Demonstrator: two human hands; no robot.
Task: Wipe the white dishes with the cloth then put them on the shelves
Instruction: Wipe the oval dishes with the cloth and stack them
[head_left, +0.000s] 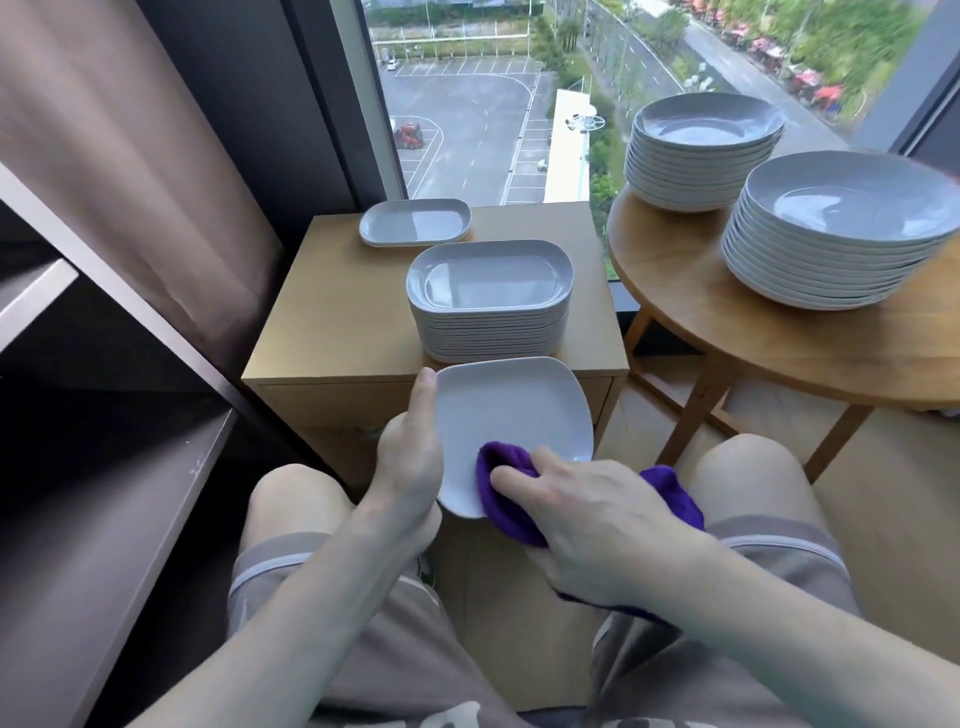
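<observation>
Knees and grey shorts fill the bottom of the view, both forearms reaching forward over the lap; left hand grips the left edge of a white squarish plate, thumb laid up along the rim, remaining fingers hidden behind it; plate is held in the air, tilted toward the camera, just in front of the wooden cabinet. Right hand has its fingers curled over a purple cloth and presses it onto the plate's near lower corner; a loose end of the cloth sticks out past the right side of the hand.

On the cabinet top: tall stack of white oblong dishes near the front edge, directly behind the held plate; short pile of the same dishes at the back, by the window.

Round wooden table stands right of the cabinet with two stacks of white round plates — far stack and near stack, close together.

Dark shelves run along the left side; brown curtain hangs behind them. Car park visible through the glass.
</observation>
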